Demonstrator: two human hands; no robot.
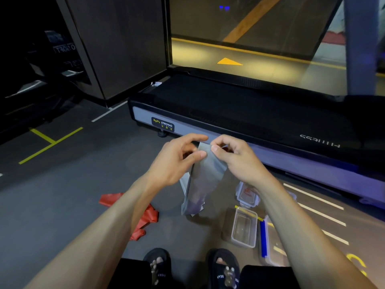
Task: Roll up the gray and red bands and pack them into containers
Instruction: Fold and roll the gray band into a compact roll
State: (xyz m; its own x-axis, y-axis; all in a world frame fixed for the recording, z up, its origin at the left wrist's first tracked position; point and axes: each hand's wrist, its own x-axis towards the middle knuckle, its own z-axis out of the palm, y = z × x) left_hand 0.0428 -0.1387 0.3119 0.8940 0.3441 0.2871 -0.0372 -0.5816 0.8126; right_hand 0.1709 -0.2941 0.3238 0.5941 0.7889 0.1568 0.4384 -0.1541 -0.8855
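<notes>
Both hands are raised in front of the treadmill [239, 105], pinching the top edge of the gray band [205, 174]: the left hand [177, 161] grips it between thumb and fingers, the right hand [235, 157] pinches it just beside, and the band hangs down between the forearms to the floor. The red band [145, 217] lies crumpled on the floor, near left. Near right sit a clear open container [244, 228], a lidded container [248, 195] farther off, and a blue-edged lid [264, 240]

Dim overall; warm yellow light glows at the upper centre, upper left nearly black, edges bowed by wide-angle distortion.
</notes>
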